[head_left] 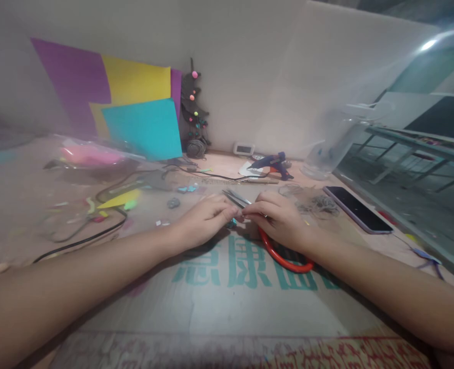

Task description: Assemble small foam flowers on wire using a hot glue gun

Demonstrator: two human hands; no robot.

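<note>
The desk (221, 163) was bounded by the wall at the far side and an edge at right; its near room, between the forearms, was covered by a printed sheet (227, 307). The red-handled scissors (276, 254) were gripped by the right hand (278, 218), blades angled far left. The left hand (201, 220) was curled just beside them. The phone (357, 210) was laid along the right edge. By the left fingertips a teal scrap (232, 223) was seen; whether it was pinched could not be told.
</note>
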